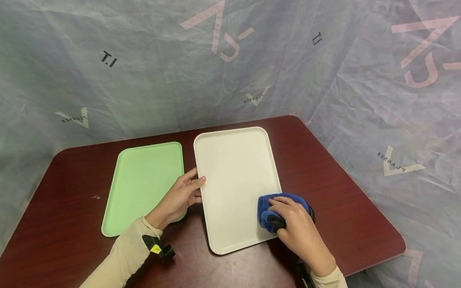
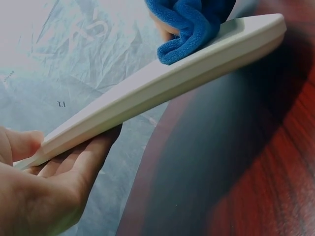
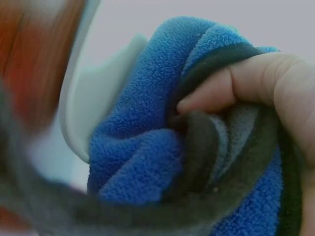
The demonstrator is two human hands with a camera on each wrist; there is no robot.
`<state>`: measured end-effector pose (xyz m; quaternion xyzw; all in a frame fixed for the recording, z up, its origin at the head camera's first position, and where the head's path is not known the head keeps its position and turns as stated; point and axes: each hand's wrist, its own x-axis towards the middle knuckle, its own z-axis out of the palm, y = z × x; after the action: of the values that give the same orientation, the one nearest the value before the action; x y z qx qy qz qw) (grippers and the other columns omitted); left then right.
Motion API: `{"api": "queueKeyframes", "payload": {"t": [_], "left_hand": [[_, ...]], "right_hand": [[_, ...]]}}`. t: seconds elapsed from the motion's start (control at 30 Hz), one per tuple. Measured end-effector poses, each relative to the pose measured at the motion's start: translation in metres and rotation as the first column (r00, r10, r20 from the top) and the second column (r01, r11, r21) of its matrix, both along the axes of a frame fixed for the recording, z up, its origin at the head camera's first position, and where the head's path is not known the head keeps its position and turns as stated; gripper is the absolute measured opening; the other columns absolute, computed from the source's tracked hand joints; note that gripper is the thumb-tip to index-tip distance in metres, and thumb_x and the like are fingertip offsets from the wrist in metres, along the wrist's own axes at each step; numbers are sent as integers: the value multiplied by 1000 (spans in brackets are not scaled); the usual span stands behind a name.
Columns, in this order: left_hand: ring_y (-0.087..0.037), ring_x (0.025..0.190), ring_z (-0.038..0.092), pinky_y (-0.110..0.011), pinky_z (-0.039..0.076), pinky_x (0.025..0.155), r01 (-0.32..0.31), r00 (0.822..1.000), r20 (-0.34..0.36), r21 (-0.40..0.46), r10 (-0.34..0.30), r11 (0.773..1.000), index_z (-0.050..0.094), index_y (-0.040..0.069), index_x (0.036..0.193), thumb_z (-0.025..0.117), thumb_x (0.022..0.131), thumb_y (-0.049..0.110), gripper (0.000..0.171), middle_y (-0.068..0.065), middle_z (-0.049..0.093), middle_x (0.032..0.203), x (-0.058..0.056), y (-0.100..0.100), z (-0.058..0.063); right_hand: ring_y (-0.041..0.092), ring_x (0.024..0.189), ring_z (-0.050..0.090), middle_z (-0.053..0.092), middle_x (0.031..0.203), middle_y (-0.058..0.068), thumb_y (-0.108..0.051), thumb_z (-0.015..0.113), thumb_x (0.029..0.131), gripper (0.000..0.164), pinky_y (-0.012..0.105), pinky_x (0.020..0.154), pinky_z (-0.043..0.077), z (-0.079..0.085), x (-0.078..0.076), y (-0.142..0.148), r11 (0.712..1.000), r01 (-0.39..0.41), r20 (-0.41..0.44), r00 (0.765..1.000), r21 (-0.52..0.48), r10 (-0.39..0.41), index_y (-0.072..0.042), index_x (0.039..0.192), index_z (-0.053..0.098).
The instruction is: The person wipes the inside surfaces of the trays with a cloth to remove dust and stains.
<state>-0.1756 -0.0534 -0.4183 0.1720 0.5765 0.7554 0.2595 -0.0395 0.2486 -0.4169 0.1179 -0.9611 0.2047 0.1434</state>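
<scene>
A white rectangular tray [image 1: 235, 172] with a low raised rim is held above the table by my left hand [image 1: 180, 196]. The thumb lies over its left rim, while the other fingers reach underneath, as the left wrist view shows of the tray [image 2: 147, 98]. My right hand [image 1: 297, 224] grips a bunched blue cloth [image 1: 264, 212] with dark edging against the tray's lower right part. In the right wrist view the thumb presses into the folds of the cloth [image 3: 142, 118]. To the left, a green tray [image 1: 147, 180] lies on the table, partly behind my left hand.
The dark red wooden table [image 1: 324, 192] has rounded corners. Grey printed fabric [image 1: 151, 80] hangs behind it and along its right side. A black strap with a yellow tag [image 1: 156, 249] is on my left wrist.
</scene>
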Motion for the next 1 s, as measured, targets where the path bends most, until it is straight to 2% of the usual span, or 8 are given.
{"api": "queueKeyframes", "payload": {"t": [0.6,0.83,1.0], "left_hand": [[-22,96,71,-40,59,78,-9,1000,-1,0,9,1000,37,8,151,51,106,22,49,-7,70,113,-1,0,-1],[-23,97,71,-41,59,79,-7,1000,-13,3,7,1000,38,8,151,50,106,23,48,-9,69,115,-2,0,-3],[-23,96,71,-41,59,79,-9,1000,-10,5,9,1000,37,8,151,51,106,23,49,-9,69,115,-2,0,-3]], "right_hand": [[26,118,61,70,119,7,18,58,55,54,49,91,53,-4,5,-2,999,-43,20,999,5,43,-16,93,74],[25,119,59,69,121,6,18,59,56,53,48,92,53,-3,6,-6,999,-35,44,998,4,34,-15,96,75],[24,121,58,69,122,6,17,60,57,53,45,94,53,-3,6,-15,998,-64,56,996,-3,64,-13,99,75]]}}
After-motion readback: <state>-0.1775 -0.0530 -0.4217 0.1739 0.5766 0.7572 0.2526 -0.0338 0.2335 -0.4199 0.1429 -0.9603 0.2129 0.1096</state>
